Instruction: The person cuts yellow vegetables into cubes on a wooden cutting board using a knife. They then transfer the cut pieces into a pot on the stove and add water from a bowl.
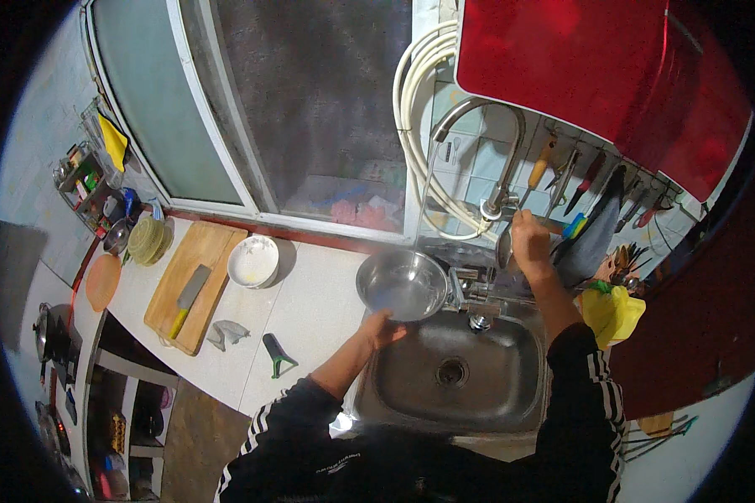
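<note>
My left hand point(382, 329) grips the near rim of a stainless steel bowl point(402, 286), held at the back left edge of the steel sink point(459, 402). A thin stream of water seems to run from the curved faucet point(516, 138) down towards the bowl. My right hand point(531, 242) is raised beside the faucet's base, its fingers closed at a metal utensil point(504, 246) with a rounded end, perhaps a ladle; whether it hangs there or is held free cannot be told.
Left on the white counter point(314, 283) are a wooden cutting board point(211, 264) with a cleaver point(192, 295), a white bowl point(253, 261), a grey cloth point(228, 333) and a peeler point(278, 355). Knives and tools hang behind the sink, below a red cabinet point(560, 56). A yellow bag point(613, 314) hangs right.
</note>
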The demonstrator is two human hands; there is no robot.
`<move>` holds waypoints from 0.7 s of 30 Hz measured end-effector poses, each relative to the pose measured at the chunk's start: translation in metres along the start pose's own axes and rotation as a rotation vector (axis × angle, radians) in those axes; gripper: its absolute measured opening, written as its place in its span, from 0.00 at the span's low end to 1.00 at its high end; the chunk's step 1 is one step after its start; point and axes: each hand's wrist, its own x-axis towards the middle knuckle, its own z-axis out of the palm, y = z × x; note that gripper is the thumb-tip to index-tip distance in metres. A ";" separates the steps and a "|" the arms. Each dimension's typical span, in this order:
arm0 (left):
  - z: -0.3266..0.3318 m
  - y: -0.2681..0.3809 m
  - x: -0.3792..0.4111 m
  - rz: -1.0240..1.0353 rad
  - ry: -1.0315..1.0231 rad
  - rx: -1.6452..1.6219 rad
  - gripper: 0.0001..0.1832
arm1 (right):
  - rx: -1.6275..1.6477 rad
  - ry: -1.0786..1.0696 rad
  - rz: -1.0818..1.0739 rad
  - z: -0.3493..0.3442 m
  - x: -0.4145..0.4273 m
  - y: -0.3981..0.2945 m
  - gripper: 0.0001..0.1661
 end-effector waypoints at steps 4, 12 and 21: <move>0.002 -0.001 -0.003 -0.019 -0.050 0.000 0.20 | 0.040 0.024 0.016 -0.003 0.000 0.000 0.03; 0.020 -0.009 -0.008 -0.001 0.091 0.019 0.16 | 0.141 -0.027 0.062 0.001 -0.010 0.011 0.12; 0.008 -0.016 0.005 -0.033 0.128 0.028 0.16 | 0.153 -0.155 0.122 0.003 -0.003 -0.001 0.11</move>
